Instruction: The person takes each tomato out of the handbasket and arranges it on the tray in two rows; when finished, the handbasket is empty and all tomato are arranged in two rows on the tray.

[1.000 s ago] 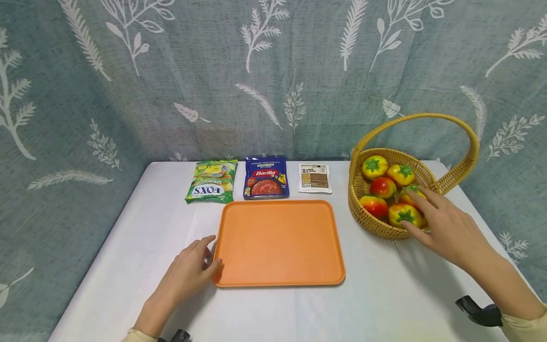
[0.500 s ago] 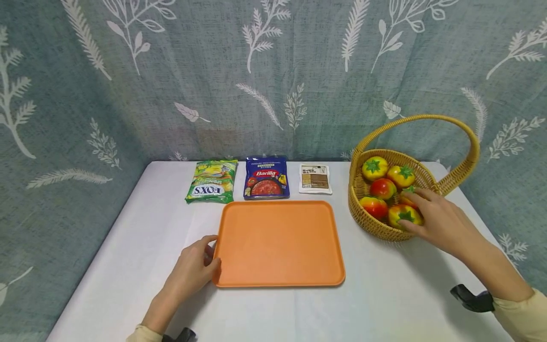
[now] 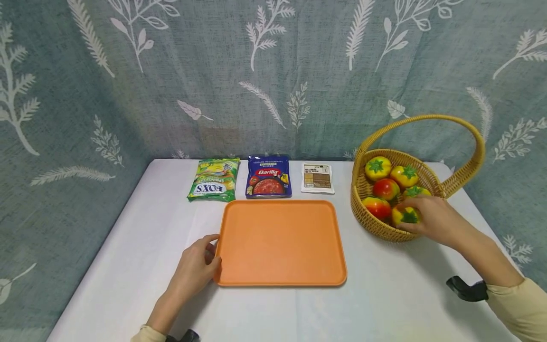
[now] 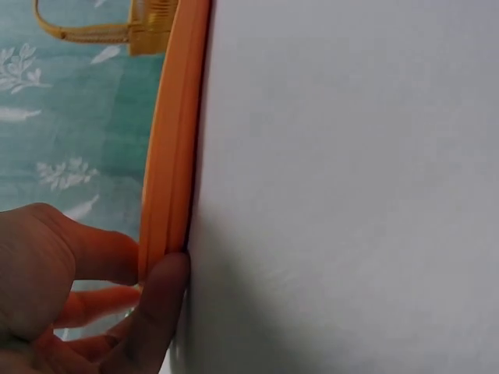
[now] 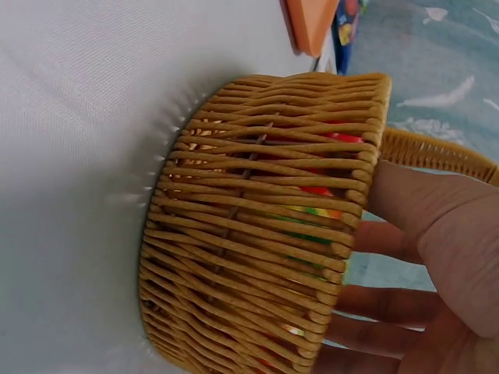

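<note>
Right hand (image 3: 440, 219): since half a second ago it has come further left over the basket (image 3: 378, 229), and my thumb and fingers now sit closer round the front yellow fruit (image 3: 403, 216).
Yellow fruit: in the head view it lies at the basket's near side, held between my thumb at its near edge and my fingers at its far edge; five other fruits (image 3: 386, 189) share the basket.
Left hand (image 3: 191, 270): it pinches the left edge of the orange tray (image 3: 279, 242), which lies flat on the white table (image 3: 124, 270).
Packets: a green bag (image 3: 213, 180), a blue pouch (image 3: 268, 177) and a small white pouch (image 3: 317, 178) lie in a row behind the tray.
Tray edge: in the left wrist view my thumb and a finger hold it narrowly from either side.
Basket wall: in the right wrist view my fingers reach over the rim; red, yellow and green show through the weave, but it hides my fingertips, so from here I cannot tell the grip.
</note>
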Demonstrator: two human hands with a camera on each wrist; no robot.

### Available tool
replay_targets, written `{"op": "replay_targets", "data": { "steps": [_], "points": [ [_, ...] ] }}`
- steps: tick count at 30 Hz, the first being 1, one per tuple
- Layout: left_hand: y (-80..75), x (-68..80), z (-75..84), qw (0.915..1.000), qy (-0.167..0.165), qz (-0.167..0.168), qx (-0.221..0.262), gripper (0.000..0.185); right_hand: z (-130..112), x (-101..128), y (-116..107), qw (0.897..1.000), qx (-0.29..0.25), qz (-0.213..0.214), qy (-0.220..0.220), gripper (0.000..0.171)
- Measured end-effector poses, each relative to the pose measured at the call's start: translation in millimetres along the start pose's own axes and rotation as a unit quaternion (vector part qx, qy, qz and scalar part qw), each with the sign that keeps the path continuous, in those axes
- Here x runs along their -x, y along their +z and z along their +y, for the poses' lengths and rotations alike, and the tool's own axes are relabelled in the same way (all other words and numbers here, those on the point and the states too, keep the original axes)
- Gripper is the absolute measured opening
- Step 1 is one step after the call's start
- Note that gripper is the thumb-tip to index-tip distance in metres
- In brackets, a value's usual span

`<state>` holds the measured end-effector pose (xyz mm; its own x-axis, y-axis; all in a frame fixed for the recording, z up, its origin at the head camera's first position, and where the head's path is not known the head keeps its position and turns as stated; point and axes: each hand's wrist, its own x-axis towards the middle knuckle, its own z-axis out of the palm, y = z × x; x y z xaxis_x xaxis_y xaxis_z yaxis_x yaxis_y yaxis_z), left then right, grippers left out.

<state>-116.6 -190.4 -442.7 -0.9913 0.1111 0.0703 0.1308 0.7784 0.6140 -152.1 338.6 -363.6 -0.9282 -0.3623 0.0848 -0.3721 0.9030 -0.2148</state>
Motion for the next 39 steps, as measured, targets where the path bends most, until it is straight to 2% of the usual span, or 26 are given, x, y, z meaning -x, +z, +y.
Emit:
{"op": "replay_targets", "data": {
  "steps": [4, 11, 18, 28, 39],
  "points": [
    [1.3, 1.3, 0.4, 0.9999, -0.005, 0.005, 0.011, 0.05, 4, -4, 3, 0.999, 0.003, -0.027, 0.021, 0.047],
    [2.1, 2.0, 0.1, 0.9998, -0.01, 0.004, 0.018, 0.05, 7, -7, 8, 0.999, -0.021, -0.032, 0.025, 0.047],
    [1.6, 1.9, -1.5, 0.9998, -0.001, 0.006, 0.021, 0.05, 13, -8, 10, 0.997, -0.036, -0.042, 0.049, 0.053],
    [-0.3, 2.7, -2.9, 0.9998, -0.003, 0.007, 0.016, 0.049, 15, -5, 15, 0.997, -0.049, -0.012, 0.062, 0.054],
    [2.2, 0.3, -3.7, 0.9995, -0.01, 0.005, 0.028, 0.05, 8, 4, 1, 0.994, -0.022, 0.042, 0.099, 0.059]
  ]
}}
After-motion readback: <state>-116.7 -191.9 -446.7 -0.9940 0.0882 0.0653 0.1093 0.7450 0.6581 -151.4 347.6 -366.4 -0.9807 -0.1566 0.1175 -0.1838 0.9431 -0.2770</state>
